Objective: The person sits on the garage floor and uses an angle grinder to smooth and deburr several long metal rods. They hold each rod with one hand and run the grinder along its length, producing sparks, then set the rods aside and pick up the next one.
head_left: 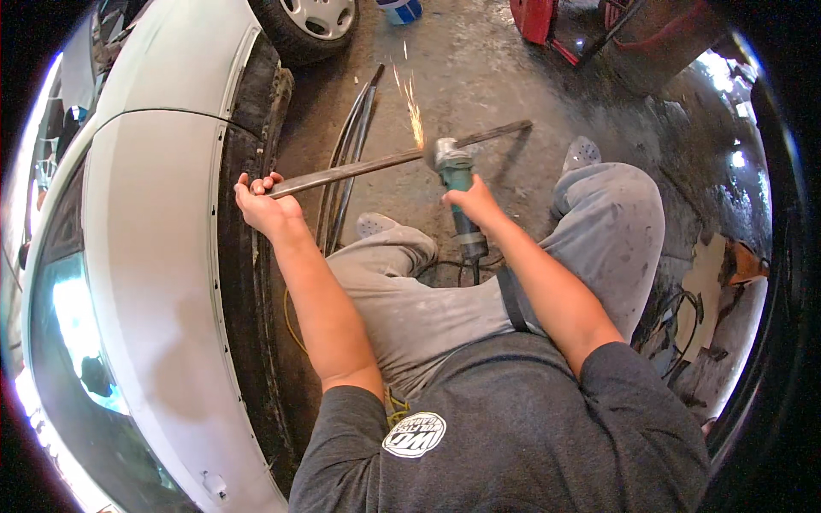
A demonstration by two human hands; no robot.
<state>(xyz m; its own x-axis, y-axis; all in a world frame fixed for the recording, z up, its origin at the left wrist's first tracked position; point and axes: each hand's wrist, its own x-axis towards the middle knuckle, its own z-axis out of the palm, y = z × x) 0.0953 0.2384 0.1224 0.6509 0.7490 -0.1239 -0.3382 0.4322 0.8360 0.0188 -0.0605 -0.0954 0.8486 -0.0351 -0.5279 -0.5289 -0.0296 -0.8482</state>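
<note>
My left hand [269,205] is closed around the near-left end of a long dark metal bar [351,170], beside the car's sill. The bar slants up to the right, its far end close to the floor. In my right hand [475,203] is a green angle grinder [457,175], gripped by its body with the head upward. The grinder's disc meets the bar right of its middle, and bright sparks [414,107] fly up and away from that spot. The disc's edge is mostly hidden by the head.
A white car body [162,171] fills the left side, with a wheel [312,21] at the top. Dark strips [359,128] lie on the concrete floor beneath the bar. A red metal stand [534,21] is at the far right. Cables [684,321] lie by my right side.
</note>
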